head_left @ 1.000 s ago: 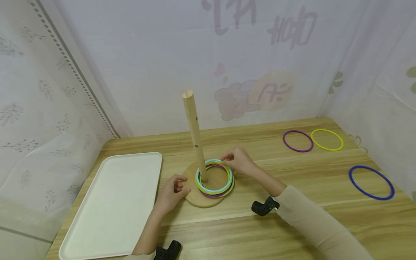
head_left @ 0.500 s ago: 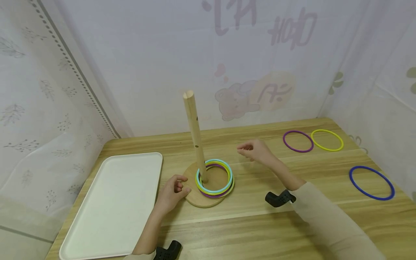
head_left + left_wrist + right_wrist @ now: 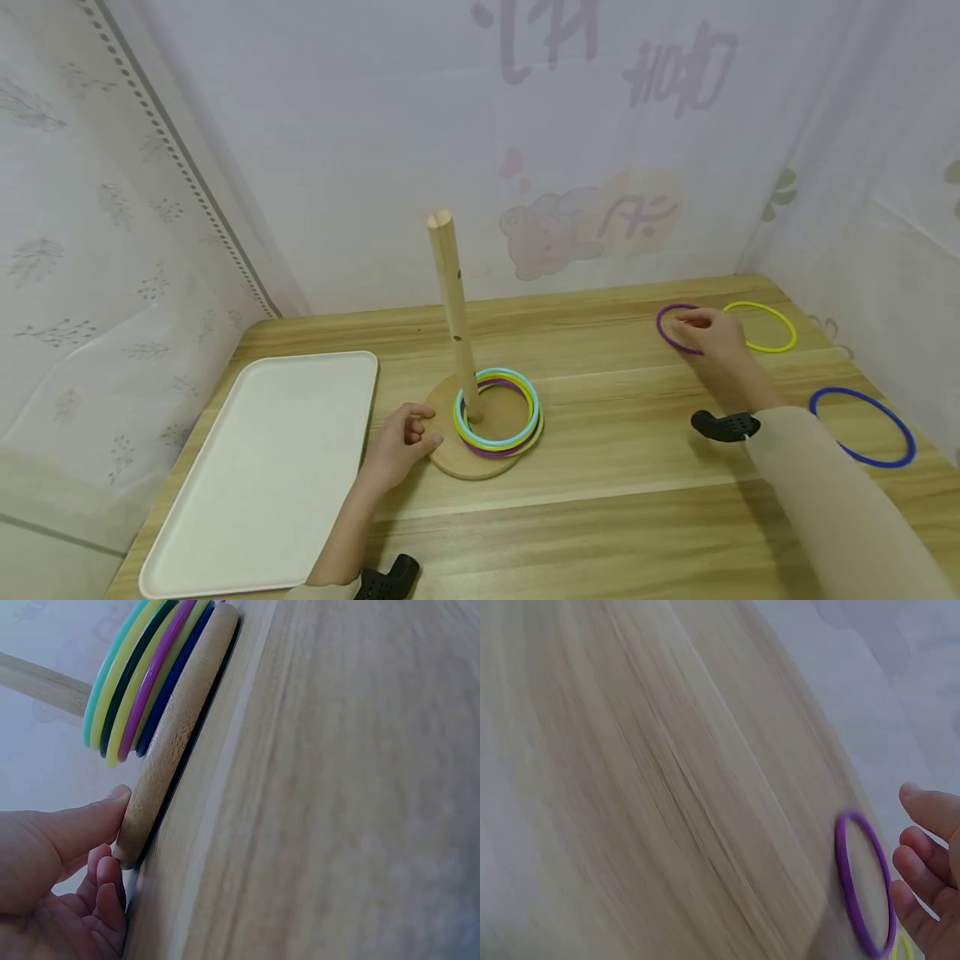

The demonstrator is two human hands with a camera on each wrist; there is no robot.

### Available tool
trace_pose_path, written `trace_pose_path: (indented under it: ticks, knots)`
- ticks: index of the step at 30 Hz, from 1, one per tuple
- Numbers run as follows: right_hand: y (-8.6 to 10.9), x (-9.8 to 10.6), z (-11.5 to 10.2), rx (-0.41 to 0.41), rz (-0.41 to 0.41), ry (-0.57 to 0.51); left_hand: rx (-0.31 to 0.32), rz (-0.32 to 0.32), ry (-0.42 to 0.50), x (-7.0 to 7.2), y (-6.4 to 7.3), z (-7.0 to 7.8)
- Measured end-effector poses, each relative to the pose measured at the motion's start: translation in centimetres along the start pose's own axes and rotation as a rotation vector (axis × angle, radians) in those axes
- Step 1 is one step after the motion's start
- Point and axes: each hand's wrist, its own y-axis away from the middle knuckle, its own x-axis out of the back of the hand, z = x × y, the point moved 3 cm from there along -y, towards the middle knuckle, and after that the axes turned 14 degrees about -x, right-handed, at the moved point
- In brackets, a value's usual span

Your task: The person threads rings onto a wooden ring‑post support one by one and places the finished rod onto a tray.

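My left hand (image 3: 397, 446) holds the edge of the round wooden base (image 3: 465, 462), thumb and fingers spread along its rim. From this base rises a tall wooden post (image 3: 454, 312). Around the post's foot lies a stack of coloured rings (image 3: 146, 682), with a light blue ring (image 3: 536, 408) on top. In the left wrist view yellow, dark green, purple and dark blue rings show below it. My right hand (image 3: 716, 337) hovers over a purple ring (image 3: 660, 329), holding nothing. Its fingers are loosely bent and apart from that purple ring in the right wrist view.
A yellow ring (image 3: 787, 327) lies beside the purple one at the back right, partly behind my right hand. Nearer, a blue ring (image 3: 873, 460) is partly covered by my sleeve. A white tray (image 3: 270, 467) occupies the table's left side. Curtains stand behind.
My right hand has left the ring stack and moved right and back, over to the purple ring. My left hand stays at the base, and the rings have not moved.
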Motion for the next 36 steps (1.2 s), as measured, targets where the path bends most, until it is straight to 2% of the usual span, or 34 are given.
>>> trace_pose_path:
  ticks: [8,13,16,23,29,36]
  knots:
    - [-0.5,2.4,4.9,-0.185,0.065,0.020,0.002,0.000,-0.004,-0.1,0.0,0.0]
    - [-0.5,2.5,6.2,-0.260,0.078,0.014,0.001,0.003,-0.013,-0.1,0.0,-0.1]
    - [-0.5,2.4,6.5,-0.275,0.079,0.014,-0.004,0.006,-0.009,-0.1,0.0,-0.1]
    - [-0.7,2.0,6.3,-0.246,0.132,0.052,0.002,0.004,-0.018,0.0,0.0,0.2]
    - [-0.5,1.8,5.6,-0.286,0.172,0.068,0.002,-0.002,-0.015,0.0,0.0,0.2]
    - [-0.2,1.8,5.0,-0.321,0.184,0.149,-0.004,0.001,-0.025,0.0,0.0,0.1]
